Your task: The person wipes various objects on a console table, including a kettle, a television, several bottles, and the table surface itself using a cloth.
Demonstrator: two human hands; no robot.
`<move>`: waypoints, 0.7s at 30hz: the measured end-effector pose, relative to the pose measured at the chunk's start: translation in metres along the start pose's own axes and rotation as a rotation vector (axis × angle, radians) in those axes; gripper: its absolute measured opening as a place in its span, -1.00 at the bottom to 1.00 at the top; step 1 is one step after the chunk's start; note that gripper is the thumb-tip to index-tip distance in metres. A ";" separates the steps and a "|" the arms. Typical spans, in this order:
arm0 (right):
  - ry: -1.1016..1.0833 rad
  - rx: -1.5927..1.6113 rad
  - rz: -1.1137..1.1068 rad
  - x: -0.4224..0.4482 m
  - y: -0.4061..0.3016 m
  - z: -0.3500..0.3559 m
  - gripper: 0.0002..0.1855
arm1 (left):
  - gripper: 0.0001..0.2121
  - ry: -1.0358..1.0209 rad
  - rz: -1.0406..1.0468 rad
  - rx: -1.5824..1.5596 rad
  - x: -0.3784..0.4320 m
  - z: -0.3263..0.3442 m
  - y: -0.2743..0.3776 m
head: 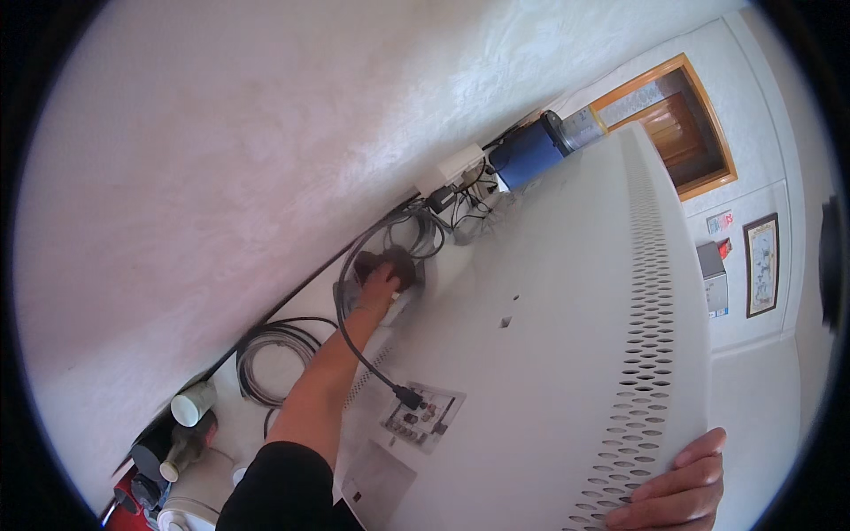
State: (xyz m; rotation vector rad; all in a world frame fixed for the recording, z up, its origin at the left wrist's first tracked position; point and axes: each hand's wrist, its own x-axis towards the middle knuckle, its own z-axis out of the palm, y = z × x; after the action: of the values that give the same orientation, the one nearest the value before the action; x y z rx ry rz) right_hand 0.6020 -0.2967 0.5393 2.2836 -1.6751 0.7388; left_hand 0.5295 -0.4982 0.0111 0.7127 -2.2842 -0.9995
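Observation:
Before me is the back of a large white flat-screen television (558,265), tilted in my view, with rows of vent slots. My left hand (380,292), reaching in behind it from a black sleeve, grips a dark brown cloth (400,265). The cloth rests on the grey stand base (408,292) close to the wall; the palm side of the hand is hidden. At the lower right my right hand (684,491) curls its fingers around the television's edge. A black cable (362,355) arches past my left forearm and plugs into the port panel (425,418).
Coiled cables (269,365) lie on the white cabinet top (275,362) along the wall (219,166). Adapters and tangled wires (465,199) sit near a blue box (528,156). A white cup (194,403) and a glass bottle (186,451) are at lower left.

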 end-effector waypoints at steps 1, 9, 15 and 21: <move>-0.004 0.003 -0.004 0.001 0.001 0.000 -0.55 | -0.85 0.069 0.027 0.022 -0.006 0.002 -0.006; -0.022 0.029 -0.010 -0.002 0.004 -0.003 -0.54 | -0.79 -0.002 -0.164 0.159 -0.033 -0.003 -0.016; -0.060 -0.016 0.081 0.000 -0.005 -0.005 -0.59 | -0.65 -0.062 -0.347 0.228 -0.046 -0.029 -0.050; -0.130 -0.002 0.063 0.002 -0.002 -0.013 -0.63 | -0.72 0.406 -0.526 -0.297 -0.024 -0.034 0.010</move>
State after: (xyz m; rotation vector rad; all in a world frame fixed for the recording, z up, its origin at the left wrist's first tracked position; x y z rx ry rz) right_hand 0.6010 -0.2916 0.5521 2.3329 -1.8105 0.6135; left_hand 0.5664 -0.4933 0.0325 1.2856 -1.5868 -1.2530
